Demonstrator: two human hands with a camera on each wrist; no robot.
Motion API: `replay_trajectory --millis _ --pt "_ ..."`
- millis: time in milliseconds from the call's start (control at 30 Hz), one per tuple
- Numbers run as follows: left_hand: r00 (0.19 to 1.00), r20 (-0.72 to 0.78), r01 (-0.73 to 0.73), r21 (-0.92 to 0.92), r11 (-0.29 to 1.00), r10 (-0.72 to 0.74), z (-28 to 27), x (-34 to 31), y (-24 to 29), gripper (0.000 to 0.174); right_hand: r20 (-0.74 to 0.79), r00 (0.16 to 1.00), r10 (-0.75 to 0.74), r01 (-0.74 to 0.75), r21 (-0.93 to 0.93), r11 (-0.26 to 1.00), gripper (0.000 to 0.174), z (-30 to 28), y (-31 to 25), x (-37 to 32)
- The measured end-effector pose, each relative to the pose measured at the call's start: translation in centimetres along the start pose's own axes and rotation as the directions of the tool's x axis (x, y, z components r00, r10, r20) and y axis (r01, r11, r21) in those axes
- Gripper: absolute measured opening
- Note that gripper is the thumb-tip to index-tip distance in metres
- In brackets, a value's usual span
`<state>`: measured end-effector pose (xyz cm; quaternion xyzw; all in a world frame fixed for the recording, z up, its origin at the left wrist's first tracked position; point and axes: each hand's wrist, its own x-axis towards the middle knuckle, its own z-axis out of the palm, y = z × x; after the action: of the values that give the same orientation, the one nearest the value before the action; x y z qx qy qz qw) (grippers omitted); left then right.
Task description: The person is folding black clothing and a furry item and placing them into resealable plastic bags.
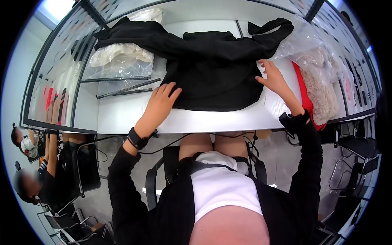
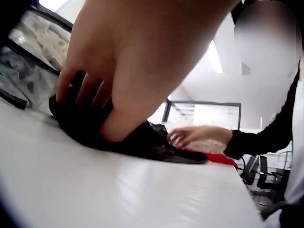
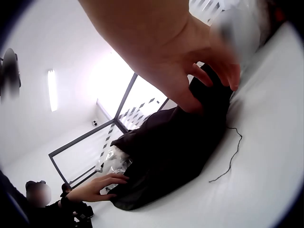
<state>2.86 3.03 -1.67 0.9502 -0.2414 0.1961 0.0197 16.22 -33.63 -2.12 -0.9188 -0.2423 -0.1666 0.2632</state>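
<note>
A black long-sleeved garment (image 1: 212,77) lies on the white table, its body toward the person and its sleeves stretched to the far left and far right. The left hand (image 1: 160,104) rests on the garment's left side near the lower corner, fingers spread and loosely bent. In the left wrist view its fingertips touch the black cloth (image 2: 85,128), with the thumb by the near edge. At the opposite side is the right hand (image 1: 275,77), its thumb and fingers apart at the garment's right edge. The right wrist view has the thumb against the dark fabric (image 3: 175,147).
Thin black rods (image 1: 128,87) lie left of the garment, beside a clear bag with cream cloth (image 1: 120,57). On the right are red fabric (image 1: 303,87), a fluffy beige item (image 1: 320,81) and clear plastic. A loose thread (image 3: 232,159) lies by the garment. Framed panels border the table.
</note>
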Motion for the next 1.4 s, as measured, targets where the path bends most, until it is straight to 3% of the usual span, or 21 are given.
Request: replay_trajectory --millis 33,167,267,300,400,500,533,567,600,667,733,767,800,867,900,933,967,1000,1033,1133,1400 --pt "0.999 -0.042 -0.005 0.048 0.999 0.007 0.2 0.1 -0.5 0.036 0.080 0.996 0.036 -0.038 0.025 0.999 0.029 0.1 -0.1 0.5" --pt "0.968 0.211 0.158 -0.106 0.982 -0.133 -0.3 0.4 -1.6 0.035 0.274 0.958 0.086 -0.097 0.029 0.995 0.031 0.8 0.2 2.7" --pt "0.975 0.165 0.174 -0.152 0.973 -0.149 0.0 0.7 -2.5 0.037 0.315 0.948 0.052 -0.050 -0.014 0.999 0.028 2.1 1.0 3.2" --pt "0.989 0.095 0.124 -0.108 0.986 -0.114 0.6 0.5 -2.8 0.026 0.324 0.945 0.039 -0.031 -0.029 0.999 0.027 2.4 1.2 3.2" --pt "0.949 0.229 0.249 -0.114 0.962 -0.218 0.1 0.8 -2.6 0.018 0.287 0.957 0.038 -0.012 -0.092 0.996 0.022 1.3 -0.1 3.1" --pt "0.968 0.093 0.247 -0.203 0.948 -0.233 -1.1 0.9 -3.6 0.013 0.180 0.982 -0.048 0.054 -0.029 0.998 0.021 -1.9 0.1 3.5" --pt "0.967 -0.095 0.209 -0.247 0.946 -0.238 -2.0 0.8 -3.7 0.015 0.110 0.991 -0.072 0.077 -0.036 0.996 0.022 -4.3 -1.6 3.2" --pt "0.937 -0.099 0.287 -0.330 0.899 -0.335 -3.5 0.5 -3.4 0.014 0.012 0.993 -0.120 0.120 -0.036 0.992 0.022 -5.5 -1.3 2.8" --pt "0.898 -0.095 0.358 -0.411 0.839 -0.429 -5.1 0.0 -3.0 0.014 0.034 0.999 -0.012 0.014 -0.060 0.998 0.022 -7.4 -2.2 2.1" --pt "0.860 -0.175 0.353 -0.474 0.807 -0.479 -6.5 -2.0 -2.4 0.016 -0.120 0.992 -0.037 0.042 0.035 0.999 0.030 -9.3 -2.3 -0.2" --pt "0.786 -0.128 0.475 -0.501 0.723 -0.605 -7.1 -4.5 -1.7 0.017 -0.182 0.981 -0.062 0.075 0.068 0.995 0.037 -10.5 -2.1 -3.1" --pt "0.746 -0.065 0.551 -0.500 0.669 -0.663 -7.0 -5.8 -1.5 0.016 -0.130 0.991 0.024 -0.016 0.060 0.998 0.036 -11.2 -2.6 -4.7" --pt "0.699 -0.001 0.622 -0.492 0.609 -0.715 -6.7 -7.1 -1.1 0.015 -0.121 0.992 -0.042 0.041 -0.010 0.999 0.033 -11.3 -2.5 -6.1" --pt "0.651 0.105 0.695 -0.480 0.535 -0.752 -6.3 -8.6 0.0 0.013 -0.124 0.992 -0.006 0.000 -0.048 0.999 0.028 -10.8 -3.9 -8.6" --pt "0.719 0.032 0.618 -0.487 0.617 -0.695 -5.4 -9.5 0.4 0.013 -0.067 0.988 0.138 -0.136 0.041 0.990 0.026 -10.2 -3.3 -10.0" --pt "0.714 0.097 0.655 -0.445 0.611 -0.694 -4.8 -10.1 0.8 0.018 0.003 0.962 0.273 -0.272 0.122 0.955 0.024 -9.1 -2.6 -11.5" --pt "0.769 0.063 0.611 -0.366 0.702 -0.636 -4.3 -10.5 1.2 0.020 -0.029 0.975 0.218 -0.214 0.109 0.971 0.022 -8.1 -2.5 -12.5" --pt "0.821 0.036 0.556 -0.282 0.782 -0.570 -3.9 -10.6 1.7 0.021 0.019 0.960 0.278 -0.278 0.043 0.960 0.020 -7.5 -2.6 -13.1" --pt "0.791 0.092 0.604 -0.275 0.748 -0.605 -4.2 -9.9 2.8 0.023 0.028 0.962 0.271 -0.271 0.005 0.963 0.020 -7.0 -2.7 -13.5" --pt "0.841 0.066 0.533 -0.269 0.802 -0.536 -3.8 -9.1 3.6 0.034 0.032 0.956 0.290 -0.290 0.003 0.957 0.025 -5.5 -2.5 -14.0" --pt "0.860 0.106 0.505 -0.325 0.800 -0.499 -3.6 -8.3 3.6 0.038 0.045 0.944 0.326 -0.327 0.014 0.945 0.029 -4.4 -2.8 -13.7"
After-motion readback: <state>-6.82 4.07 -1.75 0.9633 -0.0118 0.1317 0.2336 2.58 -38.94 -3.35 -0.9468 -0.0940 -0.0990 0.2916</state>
